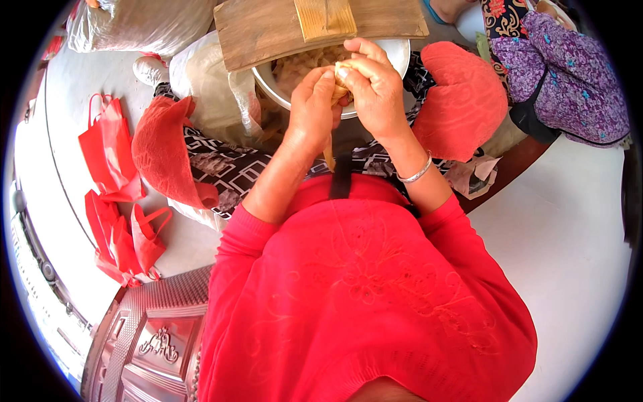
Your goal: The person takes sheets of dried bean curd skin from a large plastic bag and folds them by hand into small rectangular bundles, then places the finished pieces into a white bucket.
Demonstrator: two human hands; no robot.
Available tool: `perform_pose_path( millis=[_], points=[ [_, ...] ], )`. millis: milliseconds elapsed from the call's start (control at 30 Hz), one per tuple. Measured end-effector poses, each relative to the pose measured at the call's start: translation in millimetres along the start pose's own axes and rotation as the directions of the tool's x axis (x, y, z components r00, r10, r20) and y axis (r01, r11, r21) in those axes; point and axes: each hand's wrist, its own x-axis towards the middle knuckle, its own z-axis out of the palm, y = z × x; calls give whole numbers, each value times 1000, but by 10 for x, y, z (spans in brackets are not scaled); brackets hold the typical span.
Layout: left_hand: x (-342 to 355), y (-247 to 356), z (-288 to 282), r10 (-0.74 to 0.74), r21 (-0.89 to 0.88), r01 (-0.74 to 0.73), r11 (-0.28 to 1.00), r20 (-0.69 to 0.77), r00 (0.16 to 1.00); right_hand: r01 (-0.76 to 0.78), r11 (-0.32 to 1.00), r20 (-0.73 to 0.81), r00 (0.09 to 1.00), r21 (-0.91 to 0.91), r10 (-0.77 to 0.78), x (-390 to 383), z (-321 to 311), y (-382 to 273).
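My left hand (311, 110) and my right hand (376, 92) meet over the near rim of a white metal basin (400, 57). Between their closed fingers is a small, pale tan, crumpled bundle (340, 80). Most of it is hidden, and I cannot tell its kind. A narrow tan strip (329, 155) hangs below my left hand toward my lap. Wet-looking, brownish pieces (298, 70) lie in the basin. A silver bangle (416, 169) circles my right wrist.
A wooden board (254, 37) with a smaller wood block (325, 19) spans the basin's far side. Red pads (462, 100) (167, 154) cover my knees. Plastic sacks (140, 27) stand far left, red bags (110, 151) at left. A person in purple patterned clothing (569, 77) sits at right.
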Motion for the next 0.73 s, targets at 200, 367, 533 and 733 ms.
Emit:
perform_pose_path(
  millis=[200,367,533,733],
  points=[
    [-203,-261,-121,100,305,-113,945,59,993,-448,736,232,894,507,384,-10,-14,368],
    [-219,-162,-273,453,901,-383,205,259,853,-378,916,348,883,135,314,113,-454,159],
    [-154,-59,-234,545,859,-505,79,387,744,-29,933,642,718,-359,270,195,-587,-87],
    [-217,251,-483,271,878,-479,2,460,845,258,912,705,707,-320,48,114,-745,-43]
  ],
)
